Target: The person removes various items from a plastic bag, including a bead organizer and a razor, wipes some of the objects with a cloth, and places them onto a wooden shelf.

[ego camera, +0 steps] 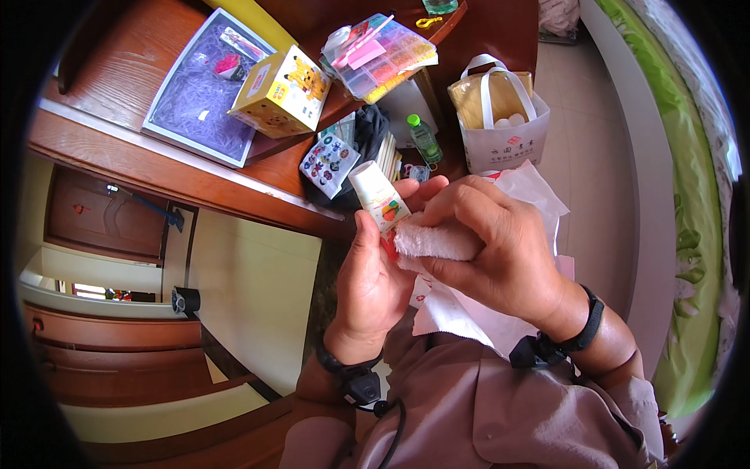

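Observation:
My left hand (369, 281) holds a small white plastic bottle (379, 192) with a ribbed cap and a printed fruit picture, tilted up and to the left. A folded pale pink terry cloth (436, 239) is pinched in my right hand (498, 246), its fluffy end against the bottle's lower part. The cloth and fingers hide some of that lower part. Under my right hand, a white paper bag (451, 319) with red print and a jagged edge lies over my lap. Each wrist wears a black strap with a small device.
A wooden desk (117, 58) holds a tray of purple shredded filler (193, 99), a yellow printed box (287, 88) and a compartment case of coloured beads (389, 55). Nearby are a green-capped bottle (425, 140), a sticker sheet (331, 164) and a white carrier bag (504, 143). A bed (685, 234) stands right.

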{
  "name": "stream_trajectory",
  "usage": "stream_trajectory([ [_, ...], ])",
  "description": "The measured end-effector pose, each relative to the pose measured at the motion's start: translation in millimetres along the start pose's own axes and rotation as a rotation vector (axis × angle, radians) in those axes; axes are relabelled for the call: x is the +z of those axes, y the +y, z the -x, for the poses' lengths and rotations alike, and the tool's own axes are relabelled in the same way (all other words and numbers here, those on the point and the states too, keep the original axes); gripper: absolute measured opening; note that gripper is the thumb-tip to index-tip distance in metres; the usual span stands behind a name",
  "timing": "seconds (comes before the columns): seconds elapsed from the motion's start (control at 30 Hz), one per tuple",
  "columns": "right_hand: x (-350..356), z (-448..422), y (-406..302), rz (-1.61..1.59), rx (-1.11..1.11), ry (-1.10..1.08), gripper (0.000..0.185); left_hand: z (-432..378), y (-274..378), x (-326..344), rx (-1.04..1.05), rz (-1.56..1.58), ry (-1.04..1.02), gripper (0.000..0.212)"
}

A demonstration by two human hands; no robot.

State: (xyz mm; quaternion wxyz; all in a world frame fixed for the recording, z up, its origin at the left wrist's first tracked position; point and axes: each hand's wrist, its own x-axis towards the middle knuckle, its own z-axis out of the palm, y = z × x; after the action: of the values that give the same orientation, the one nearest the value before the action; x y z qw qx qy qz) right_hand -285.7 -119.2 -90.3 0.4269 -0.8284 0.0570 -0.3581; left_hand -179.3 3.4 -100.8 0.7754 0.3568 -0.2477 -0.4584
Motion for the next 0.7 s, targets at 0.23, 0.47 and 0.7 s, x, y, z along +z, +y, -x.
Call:
stream_trajectory([
  [0.23, 1, -2, 9, -0.263, 0.299, 0.114, 0.029, 1, 1, 4, -0.022, -0.047, 0.008, 0.065],
  [0.47, 0, -2, 10, -0.271, 0.304, 0.128, 0.029, 3, 0, 4, -0.038, -0.004, 0.056, 0.062],
  [0.7, 0, -1, 10, -0.230, 0.179, 0.133, 0.030, 6, 3, -5, -0.129, -0.203, 0.101, 0.061],
])
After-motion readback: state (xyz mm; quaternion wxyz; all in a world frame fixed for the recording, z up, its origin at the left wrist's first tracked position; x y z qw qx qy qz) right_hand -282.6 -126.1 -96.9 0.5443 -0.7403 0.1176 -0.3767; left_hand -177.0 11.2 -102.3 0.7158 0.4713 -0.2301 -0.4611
